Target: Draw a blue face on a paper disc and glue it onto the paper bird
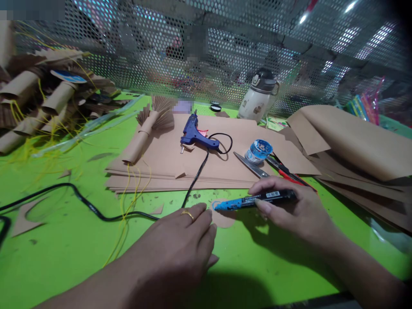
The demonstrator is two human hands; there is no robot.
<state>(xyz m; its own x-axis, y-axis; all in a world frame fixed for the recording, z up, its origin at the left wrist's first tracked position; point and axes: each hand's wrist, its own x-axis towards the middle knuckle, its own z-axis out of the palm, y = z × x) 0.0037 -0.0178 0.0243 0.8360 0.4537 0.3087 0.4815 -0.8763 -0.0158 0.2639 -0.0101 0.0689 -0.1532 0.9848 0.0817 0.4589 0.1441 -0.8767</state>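
My right hand (pixel 289 210) is closed round a blue-and-black marker (pixel 257 201). Its tip touches a small rounded piece of brown paper (pixel 223 221), where a short blue curved line shows near the far edge. My left hand (pixel 189 236), a gold ring on one finger, lies with its fingers stretched out at the left edge of that paper piece. Beyond the hands, a blue glue gun (pixel 199 136) rests on a stack of brown paper sheets (pixel 225 171). On the same stack lies a rolled paper tube with a pleated fan (pixel 140 143) and yellow strings.
Several similar paper tubes (pixel 25 88) with yellow strings pile up at the left. Scissors (pixel 249 165) and an open blue-rimmed tub (pixel 258 150) sit near my right hand. A white flask (pixel 255 98) stands by the perforated metal screen (pixel 144 51). A black cord (pixel 83 205) crosses the green table (pixel 80 240).
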